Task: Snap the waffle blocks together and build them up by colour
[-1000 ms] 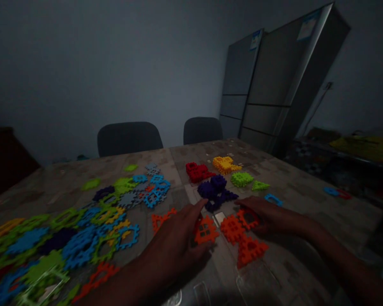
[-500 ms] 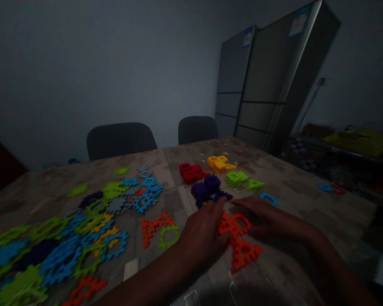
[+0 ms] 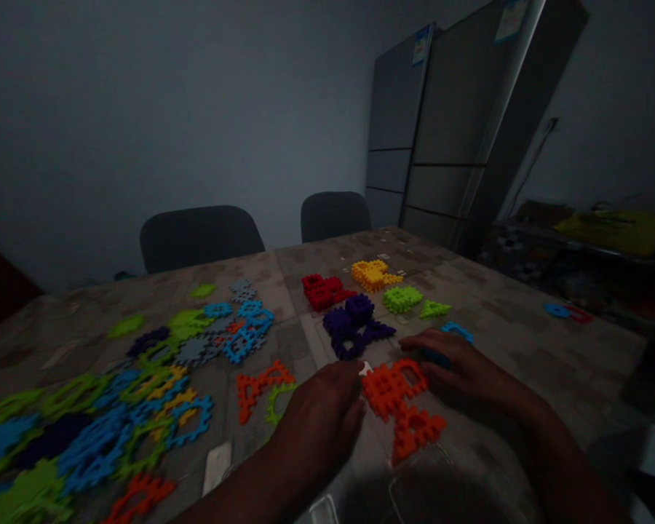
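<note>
Low over the table, my left hand (image 3: pixel 324 407) has its fingers curled, with its fingertips just left of the orange interlocking pieces (image 3: pixel 385 389). Whatever those fingers may hold is hidden. An orange arch piece (image 3: pixel 412 375) and an orange triangle piece (image 3: pixel 415 431) lie against the stack. On the other side, my right hand (image 3: pixel 461 364) is bent around a dark blue piece (image 3: pixel 435 356) that shows between thumb and fingers. Just beyond that hand is a light blue piece (image 3: pixel 457 332), partly covered. Purple pieces (image 3: pixel 349 324) sit in a group ahead of both hands.
Further back are red pieces (image 3: pixel 323 291), yellow pieces (image 3: pixel 372 275) and lime green pieces (image 3: pixel 402 299). Mixed flat pieces (image 3: pixel 98 429) spread over the table's left side. Orange triangles (image 3: pixel 262 386) lie left of my left hand. Two chairs (image 3: pixel 201 236) stand behind the table.
My left hand has drawn back to the left, off the orange pieces. My right hand has shifted slightly away from them, and dark blue now shows in it. The view has tilted slightly.
</note>
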